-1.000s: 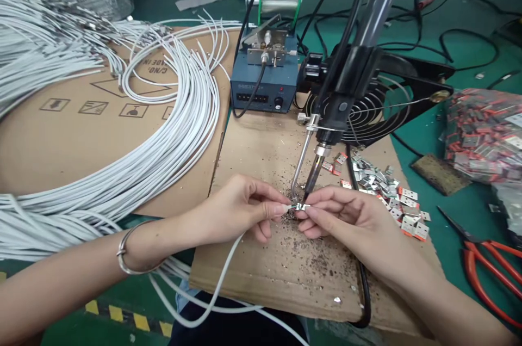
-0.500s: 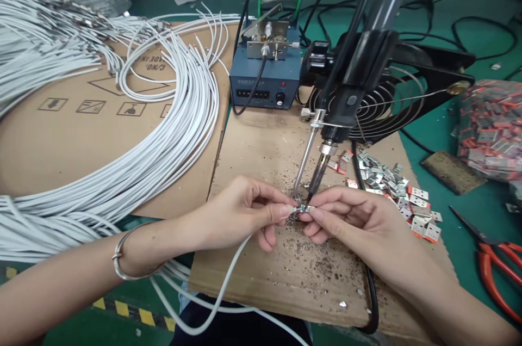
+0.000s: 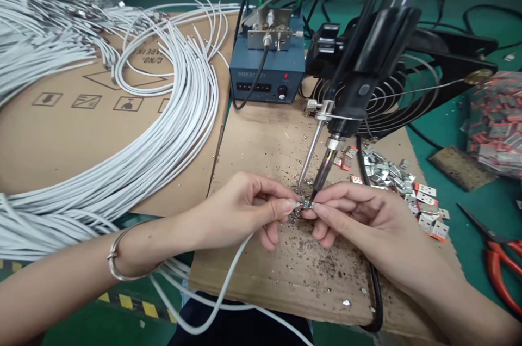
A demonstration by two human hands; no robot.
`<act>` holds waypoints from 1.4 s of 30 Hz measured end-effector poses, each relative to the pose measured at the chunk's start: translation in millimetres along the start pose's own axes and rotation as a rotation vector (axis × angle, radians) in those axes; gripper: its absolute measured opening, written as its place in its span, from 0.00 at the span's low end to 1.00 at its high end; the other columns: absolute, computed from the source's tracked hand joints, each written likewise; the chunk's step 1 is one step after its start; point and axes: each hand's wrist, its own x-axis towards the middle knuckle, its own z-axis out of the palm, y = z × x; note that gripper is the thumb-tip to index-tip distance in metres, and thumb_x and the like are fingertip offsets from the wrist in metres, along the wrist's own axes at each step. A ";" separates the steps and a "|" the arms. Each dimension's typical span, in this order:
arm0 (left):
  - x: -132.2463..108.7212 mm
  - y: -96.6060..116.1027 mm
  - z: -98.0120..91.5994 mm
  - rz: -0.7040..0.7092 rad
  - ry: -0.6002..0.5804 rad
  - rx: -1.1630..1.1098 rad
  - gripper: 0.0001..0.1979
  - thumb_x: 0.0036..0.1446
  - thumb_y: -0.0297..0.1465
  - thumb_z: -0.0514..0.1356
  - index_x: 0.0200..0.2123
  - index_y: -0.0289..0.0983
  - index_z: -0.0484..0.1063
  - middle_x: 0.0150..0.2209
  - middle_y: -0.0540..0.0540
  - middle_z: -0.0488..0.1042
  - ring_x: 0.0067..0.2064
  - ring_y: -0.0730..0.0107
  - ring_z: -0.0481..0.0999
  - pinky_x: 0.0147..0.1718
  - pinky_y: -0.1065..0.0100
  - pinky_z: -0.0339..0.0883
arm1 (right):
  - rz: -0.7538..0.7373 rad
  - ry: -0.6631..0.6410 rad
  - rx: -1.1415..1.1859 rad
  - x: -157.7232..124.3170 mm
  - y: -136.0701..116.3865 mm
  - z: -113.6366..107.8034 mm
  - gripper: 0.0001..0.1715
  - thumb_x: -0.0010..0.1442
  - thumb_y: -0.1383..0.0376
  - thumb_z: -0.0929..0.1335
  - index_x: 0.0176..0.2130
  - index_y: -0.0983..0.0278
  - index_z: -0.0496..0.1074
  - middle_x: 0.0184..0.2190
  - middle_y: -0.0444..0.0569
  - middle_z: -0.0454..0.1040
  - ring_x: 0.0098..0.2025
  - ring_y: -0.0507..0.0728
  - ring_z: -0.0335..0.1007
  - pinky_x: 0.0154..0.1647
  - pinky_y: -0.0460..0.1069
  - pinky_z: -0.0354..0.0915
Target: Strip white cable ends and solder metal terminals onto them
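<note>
While both hands meet at the centre of the frame, look at what sits between them: a small metal connector (image 3: pixel 305 204), right under the soldering iron tip (image 3: pixel 319 183). The left hand (image 3: pixel 244 207) comes in from the lower left, thumb and forefinger pressed together on the end of a white cable (image 3: pixel 228 270) just where it meets the connector; the cable trails off down and left toward the bottom edge. The right hand (image 3: pixel 354 215) comes in from the lower right, thumb and forefinger pinching the connector's other end.

So the long axis runs left to right across the picture, about level with the speckled board (image 3: pixel 285 280), with one hand at each end and neither nearer than the other. The iron slants down from the upper right onto the gap between the fingertips. Whether its tip touches the metal is too fine to tell. The thin feed tube (image 3: pixel 309 158) hangs just left of it, pointing at the same spot. Loose connectors (image 3: pixel 399 183) lie near, right of centre.
</note>
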 end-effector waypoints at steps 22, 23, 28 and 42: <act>-1.5 3.9 3.1 -0.011 0.020 -0.033 0.05 0.57 0.25 0.57 0.32 0.30 0.72 0.13 0.55 0.69 0.16 0.81 0.69 0.18 0.80 0.64 | 0.055 -0.023 0.020 -0.5 4.2 -8.2 0.05 0.52 0.62 0.73 0.30 0.62 0.77 0.25 0.47 0.79 0.13 0.44 0.64 0.11 0.36 0.62; -1.3 3.9 3.1 -0.018 0.026 -0.022 0.05 0.57 0.25 0.57 0.33 0.29 0.73 0.13 0.55 0.69 0.16 0.81 0.69 0.18 0.80 0.65 | 0.055 -0.015 0.022 -0.4 4.1 -7.8 0.05 0.52 0.62 0.73 0.30 0.62 0.77 0.25 0.47 0.79 0.14 0.44 0.64 0.11 0.36 0.62; 0.4 2.5 2.3 -0.037 0.050 0.020 0.07 0.58 0.25 0.57 0.38 0.29 0.73 0.13 0.54 0.69 0.16 0.80 0.69 0.18 0.80 0.65 | 0.071 0.015 0.013 0.6 4.4 -4.5 0.04 0.51 0.63 0.73 0.29 0.61 0.77 0.24 0.47 0.78 0.14 0.45 0.66 0.12 0.37 0.65; -0.7 2.8 -1.7 0.013 0.009 0.083 0.07 0.55 0.25 0.59 0.33 0.29 0.76 0.14 0.54 0.68 0.16 0.81 0.67 0.17 0.80 0.64 | 0.051 -0.001 -0.087 -0.8 1.3 -6.6 0.05 0.49 0.64 0.74 0.29 0.63 0.77 0.24 0.48 0.78 0.14 0.46 0.64 0.12 0.38 0.63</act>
